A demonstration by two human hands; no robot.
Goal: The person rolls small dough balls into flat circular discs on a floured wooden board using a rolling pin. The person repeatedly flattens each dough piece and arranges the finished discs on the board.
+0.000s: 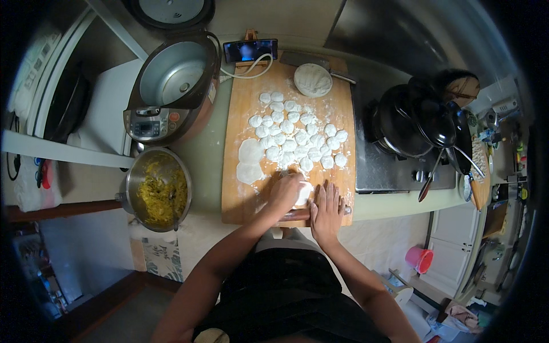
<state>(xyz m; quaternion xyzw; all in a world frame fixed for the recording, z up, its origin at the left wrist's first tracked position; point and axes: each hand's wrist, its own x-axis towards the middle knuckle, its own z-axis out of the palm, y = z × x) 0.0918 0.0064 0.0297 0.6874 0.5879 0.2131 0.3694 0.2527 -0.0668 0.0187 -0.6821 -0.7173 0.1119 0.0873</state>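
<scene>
My left hand (286, 193) grips the upper left edge of a small dough wrapper (304, 193) on the floured wooden board (233, 201). Flat on a wooden rolling pin (296, 215), near the board's front edge, lies my right hand (327, 210), its fingers pointing away from me. The pin lies just on the near side of the wrapper. Beyond my hands several floured dough pieces (287, 126) are spread over the board. Rolled wrappers (250, 160) lie at its left, partly overlapping. A bowl of flour (313, 80) stands at the far right of the board.
Left of the board are a steel bowl of yellow-green filling (161, 188) and an uncovered rice cooker (173, 81). A phone (251, 50) on a stand and a cleaver (304, 59) are at the back. On the right, a black pan (399, 120) sits on the gas stove (381, 180).
</scene>
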